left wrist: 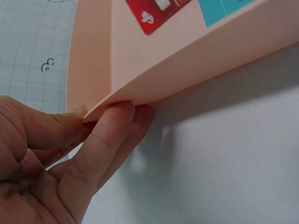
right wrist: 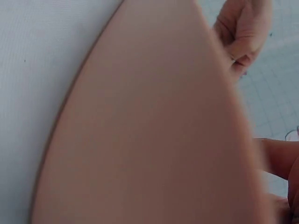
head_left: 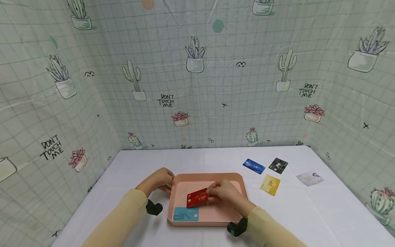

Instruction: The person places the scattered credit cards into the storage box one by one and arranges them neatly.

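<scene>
A pink tray (head_left: 213, 223) stands on the white table. My left hand (head_left: 161, 179) is at its far left corner; in the left wrist view the thumb lies at the rim and the fingers (left wrist: 105, 135) press the outer wall, pinching it. My right hand (head_left: 226, 192) reaches over the tray and pinches the right end of a red VIP card (head_left: 196, 198). Whether that card touches the tray floor I cannot tell. A teal VIP card (head_left: 186, 214) lies flat in the tray's near left corner, its lettering upside down. The tray's outer wall (right wrist: 140, 116) hides the cards in the right wrist view.
To the right of the tray, several cards lie apart on the table: a blue card (head_left: 254, 166), a black card (head_left: 278, 165), a yellow card (head_left: 270, 185) and a silver card (head_left: 310, 178). A patterned cloth (head_left: 216, 85) hangs behind the table and along both sides.
</scene>
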The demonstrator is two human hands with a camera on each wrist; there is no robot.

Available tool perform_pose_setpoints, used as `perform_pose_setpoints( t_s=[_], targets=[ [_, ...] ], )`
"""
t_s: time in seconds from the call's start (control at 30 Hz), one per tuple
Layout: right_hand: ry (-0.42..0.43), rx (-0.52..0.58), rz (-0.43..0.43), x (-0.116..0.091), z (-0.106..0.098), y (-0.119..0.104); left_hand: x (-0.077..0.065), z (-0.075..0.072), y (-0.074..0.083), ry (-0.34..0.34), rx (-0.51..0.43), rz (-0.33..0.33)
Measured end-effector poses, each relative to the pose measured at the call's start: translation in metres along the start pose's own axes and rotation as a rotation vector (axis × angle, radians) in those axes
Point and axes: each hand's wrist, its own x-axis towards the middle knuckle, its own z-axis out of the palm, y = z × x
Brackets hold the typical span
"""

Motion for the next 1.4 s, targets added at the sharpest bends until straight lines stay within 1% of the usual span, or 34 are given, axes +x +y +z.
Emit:
perform_pose_setpoints(
  t_s=[0.13,0.37,0.6,0.8,1.0,1.2,1.4],
  targets=[
    [-0.018,0.043,0.048,0.001,0.006,0.002,0.0,0.0,-0.001,0.007,-0.002,0.002],
    [-0.022,0.076,0.074,0.004,0.014,0.006,0.001,0.0,-0.001,0.007,-0.001,-0.001],
    [-0.022,0.106,0.042,0.005,0.022,0.006,0.0,0.0,-0.002,0.012,-0.001,0.003],
    [-0.057,0.143,0.016,0.004,0.024,0.007,0.002,0.001,-0.003,0.009,-0.007,0.0],
    [-0.071,0.147,-0.012,0.001,0.025,0.007,0.003,0.0,-0.002,0.005,-0.005,0.0],
    [-0.074,0.148,-0.024,0.0,0.026,0.008,0.003,0.0,-0.003,0.006,-0.002,-0.003],
    [-0.08,0.158,-0.019,-0.002,0.024,0.008,0.003,0.0,-0.003,0.009,-0.006,-0.007]
  ],
)
